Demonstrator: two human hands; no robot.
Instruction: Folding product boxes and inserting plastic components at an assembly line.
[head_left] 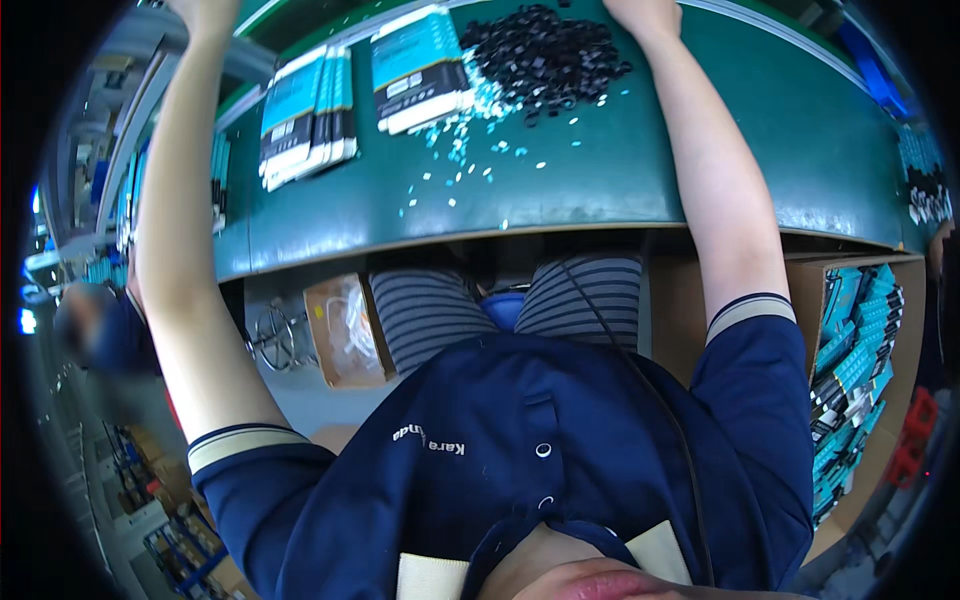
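Note:
Both my arms stretch forward over the green table (600, 185). My left hand (205, 14) is cut off by the top edge at the far left, so its fingers do not show. My right hand (648, 14) also runs out of the picture at the top, beside a heap of small black pieces (545, 60); its fingers are hidden. Between my arms lie a fanned stack of flat blue, black and white packages (308, 115) and a second such stack (420, 70). Small white and light-blue bits (460, 145) are scattered near the heap.
A cardboard box (905, 300) full of similar packages stands at my right. Below the table's front edge, a smaller carton (345, 330) with clear plastic sits by my legs. Another person (105, 325) is at the left. A blue bin (870, 65) is at the far right.

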